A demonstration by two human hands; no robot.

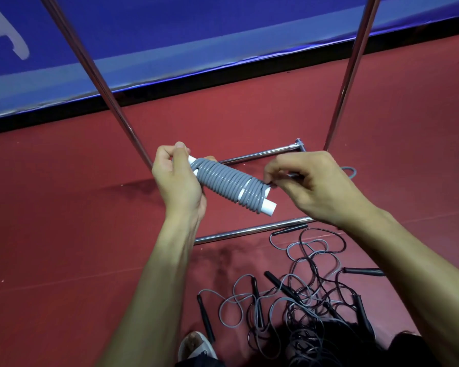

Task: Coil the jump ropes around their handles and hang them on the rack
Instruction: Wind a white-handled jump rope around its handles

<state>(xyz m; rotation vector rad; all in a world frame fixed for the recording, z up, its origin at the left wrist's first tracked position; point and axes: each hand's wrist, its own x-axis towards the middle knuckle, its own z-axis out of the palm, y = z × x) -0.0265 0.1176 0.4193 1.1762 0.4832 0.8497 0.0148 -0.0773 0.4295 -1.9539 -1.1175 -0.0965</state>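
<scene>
A grey jump rope (229, 182) is wound in tight turns around its two white handles (268, 206), held level in front of me. My left hand (176, 178) grips the left end of the bundle, thumb up over the handle tips. My right hand (310, 185) pinches the rope's end at the right side of the coil, just above the bare white handle ends. Behind and around the bundle stands the chrome rack (351, 70), its two uprights rising to the top of the view and its base bars (252, 230) lying on the floor.
A tangled pile of thin grey and black jump ropes (300, 295) with black handles lies on the red floor at the lower right. A foot in a white sandal (196, 345) shows at the bottom edge. A blue wall banner (196, 35) runs behind the rack.
</scene>
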